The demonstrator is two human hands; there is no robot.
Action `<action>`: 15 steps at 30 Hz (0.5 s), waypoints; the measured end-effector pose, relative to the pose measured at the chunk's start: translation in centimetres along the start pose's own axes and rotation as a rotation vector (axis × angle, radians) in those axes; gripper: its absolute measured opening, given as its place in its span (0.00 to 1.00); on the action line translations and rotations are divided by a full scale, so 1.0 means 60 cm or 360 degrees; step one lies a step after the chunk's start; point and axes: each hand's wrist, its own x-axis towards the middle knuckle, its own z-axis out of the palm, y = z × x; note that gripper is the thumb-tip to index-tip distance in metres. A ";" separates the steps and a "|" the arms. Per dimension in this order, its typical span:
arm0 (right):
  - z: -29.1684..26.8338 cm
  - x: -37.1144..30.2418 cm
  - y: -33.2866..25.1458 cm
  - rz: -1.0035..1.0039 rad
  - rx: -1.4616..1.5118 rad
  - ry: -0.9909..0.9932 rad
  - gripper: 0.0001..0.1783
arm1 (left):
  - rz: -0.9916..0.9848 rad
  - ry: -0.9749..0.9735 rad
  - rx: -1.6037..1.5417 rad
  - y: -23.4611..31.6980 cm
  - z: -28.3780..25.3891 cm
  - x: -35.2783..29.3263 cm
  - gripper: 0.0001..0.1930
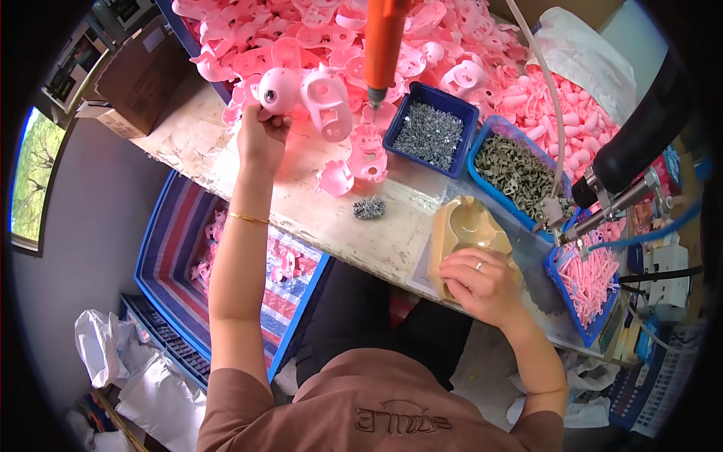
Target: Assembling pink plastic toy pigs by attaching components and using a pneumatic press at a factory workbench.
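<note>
The left hand is raised over the far left of the tabletop, its grip clenched around a pink plastic shell, a rounded housing with a round hole at one end and a wider open piece at the other. The shell's long axis runs left to right, and its right end lies just left of and slightly below the tip of the orange powered screwdriver that hangs down from above; the left hand is far nearer to that tool than the other hand is. The right hand rests at the near edge of the tabletop, fingers curled loosely on the rim of a tan moulded fixture, holding nothing that I can make out. Beyond the screwdriver, a heap of pink shells covers the far side. A dark blue tray holds small silver screws, and right of it a lighter blue tray holds dull grey metal pieces. A blue basket at the right is filled with thin pink pins. A little pile of screws lies loose on the tabletop between the hands.
</note>
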 end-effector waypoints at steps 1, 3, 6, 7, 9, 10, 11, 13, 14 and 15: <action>0.003 0.005 -0.002 -0.0006 -0.0001 -0.0001 0.08 | -0.0036 -0.0011 -0.0107 -0.004 -0.014 -0.007 0.09; 0.008 0.013 -0.002 0.0036 0.0046 0.0035 0.06 | -0.0098 0.0064 -0.0170 -0.012 -0.006 -0.034 0.10; 0.017 0.025 -0.008 0.0103 0.0250 0.0123 0.11 | -0.0201 0.0162 -0.0160 -0.021 0.019 -0.077 0.10; 0.021 0.037 -0.017 0.0109 0.0254 0.0121 0.11 | -0.0236 0.0111 -0.0255 -0.035 0.003 -0.081 0.10; 0.031 0.075 -0.038 0.0340 0.0475 0.0345 0.22 | -0.0325 0.0006 -0.0339 -0.055 0.018 -0.103 0.10; 0.042 0.091 -0.034 0.0360 0.0466 0.0353 0.22 | -0.0411 -0.0103 -0.0425 -0.072 0.031 -0.117 0.11; 0.054 0.107 -0.022 0.0286 0.0440 0.0443 0.25 | -0.0503 -0.0037 -0.0396 -0.088 0.051 -0.129 0.11; 0.051 0.112 -0.005 0.0244 0.0401 0.0541 0.28 | -0.0660 -0.0200 -0.0420 -0.107 0.094 -0.171 0.10; 0.044 0.108 -0.005 0.0369 0.0808 0.0557 0.27 | -0.0739 -0.0215 -0.0416 -0.114 0.105 -0.189 0.10; 0.034 0.103 -0.009 0.0494 0.1215 0.0577 0.26 | -0.0749 -0.0304 -0.0396 -0.126 0.102 -0.199 0.11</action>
